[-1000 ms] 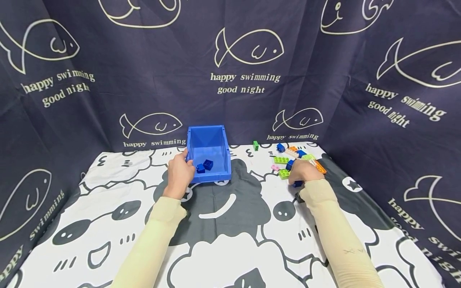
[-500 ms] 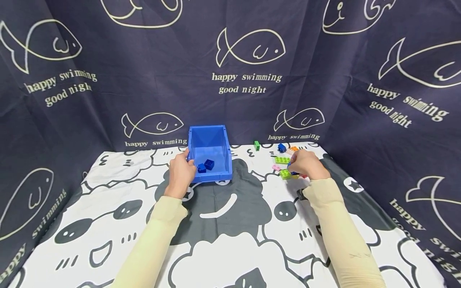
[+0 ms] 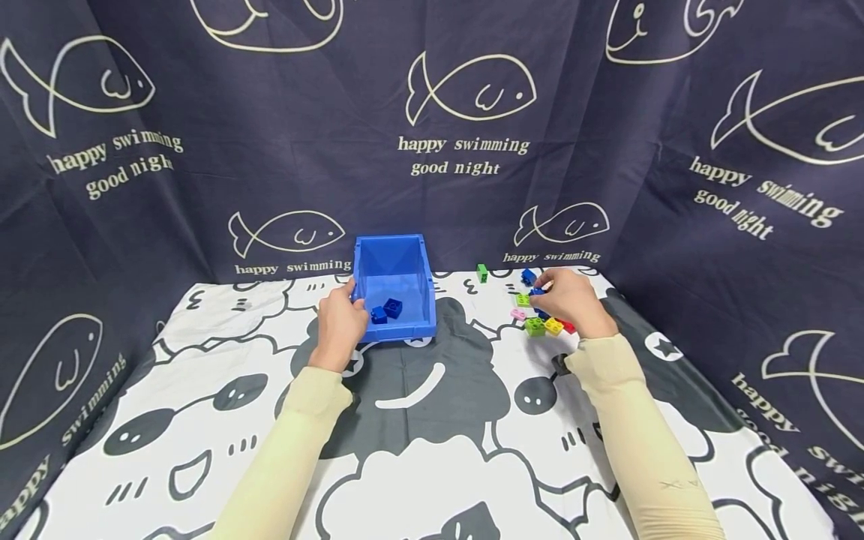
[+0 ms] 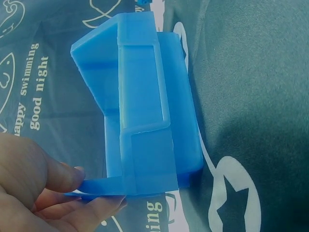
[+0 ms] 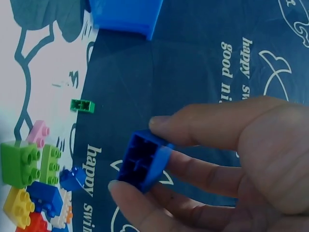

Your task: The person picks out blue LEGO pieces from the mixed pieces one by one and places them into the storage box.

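Note:
A blue plastic bin [image 3: 405, 332] stands at the back middle in the head view, two blue toy bricks [image 3: 393, 307] lying on its floor. My left hand [image 3: 340, 326] grips the bin's left side wall, thumb on one face and fingers on the other, as the left wrist view shows. Raised over the loose bricks on the right, my right hand [image 3: 574, 301] pinches a blue toy brick [image 5: 141, 162] between thumb and fingertips. Its hollow underside faces the right wrist camera.
Below the right hand lie a light green brick [image 3: 535, 326], a yellow brick [image 3: 553, 325], a red brick [image 3: 569, 328] and a pink brick [image 3: 518, 314]. Farther back are a blue brick [image 3: 529, 277] and a green brick [image 3: 482, 273]. A dark fish-print curtain [image 3: 466, 202] hangs behind.
My right hand has come up from among the bricks with a blue one pinched in its fingers, uncovering the yellow and red bricks. My left hand keeps its grip on the bin.

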`<action>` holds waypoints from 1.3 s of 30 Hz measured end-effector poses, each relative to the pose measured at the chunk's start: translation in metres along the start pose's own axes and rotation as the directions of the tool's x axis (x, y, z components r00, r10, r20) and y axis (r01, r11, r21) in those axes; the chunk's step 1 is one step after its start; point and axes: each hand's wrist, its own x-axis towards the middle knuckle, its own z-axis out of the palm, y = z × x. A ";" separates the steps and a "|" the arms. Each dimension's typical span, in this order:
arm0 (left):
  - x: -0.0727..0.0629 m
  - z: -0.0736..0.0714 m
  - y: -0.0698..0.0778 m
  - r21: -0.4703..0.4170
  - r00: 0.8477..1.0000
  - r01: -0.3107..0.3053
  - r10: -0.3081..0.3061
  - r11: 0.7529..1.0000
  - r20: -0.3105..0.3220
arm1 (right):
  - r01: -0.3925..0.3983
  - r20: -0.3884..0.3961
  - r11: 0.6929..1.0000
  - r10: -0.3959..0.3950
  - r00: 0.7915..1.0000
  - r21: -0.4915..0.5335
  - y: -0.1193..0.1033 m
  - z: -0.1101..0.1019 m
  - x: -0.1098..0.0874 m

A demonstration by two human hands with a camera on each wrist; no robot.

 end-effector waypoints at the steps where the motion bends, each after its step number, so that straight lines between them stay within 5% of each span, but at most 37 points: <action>1: 0.000 0.000 0.000 0.000 1.000 0.003 -0.003 1.000 0.000 | 0.006 -0.007 1.000 -0.006 1.000 0.000 -0.001 0.000 0.000; 18: -0.001 0.000 0.002 -0.024 1.000 -0.001 0.001 1.000 0.002 | 0.105 -0.069 0.992 -0.100 0.993 0.074 -0.022 0.010 -0.002; 29: -0.003 0.000 0.002 -0.022 1.000 0.009 -0.009 1.000 0.009 | 0.234 -0.147 0.970 -0.223 0.964 0.059 -0.037 0.023 -0.004; 39: -0.002 0.000 0.001 -0.007 1.000 0.022 -0.022 1.000 0.001 | 0.340 -0.167 0.938 -0.326 0.930 0.060 -0.081 0.024 -0.004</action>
